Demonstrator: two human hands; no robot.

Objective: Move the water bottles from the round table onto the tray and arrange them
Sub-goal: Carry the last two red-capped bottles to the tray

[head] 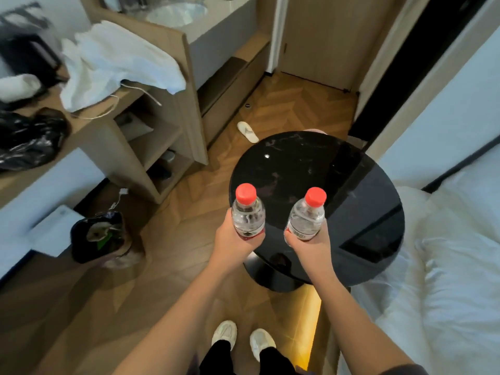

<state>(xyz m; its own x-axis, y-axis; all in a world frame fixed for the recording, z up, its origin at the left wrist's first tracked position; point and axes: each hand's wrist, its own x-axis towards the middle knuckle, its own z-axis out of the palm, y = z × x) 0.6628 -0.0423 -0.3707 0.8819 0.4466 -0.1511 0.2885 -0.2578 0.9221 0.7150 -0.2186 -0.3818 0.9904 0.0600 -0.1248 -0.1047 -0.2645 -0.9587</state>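
Note:
Two clear water bottles with red caps are held upright above the near left part of the black round table (319, 169). My left hand (232, 240) grips the lower body of the left bottle (247, 212), over the table's left edge. My right hand (308, 246) grips the lower body of the right bottle (307, 216), over the tabletop. Both labels are partly hidden by my fingers. No tray can be made out in this view.
A wooden desk (89, 125) at the left carries white towels (113, 63) and a black bag (27, 136). A lined bin (105, 236) stands on the wooden floor. A white bed (446, 253) lies at the right. A slipper (247, 132) lies beyond the table.

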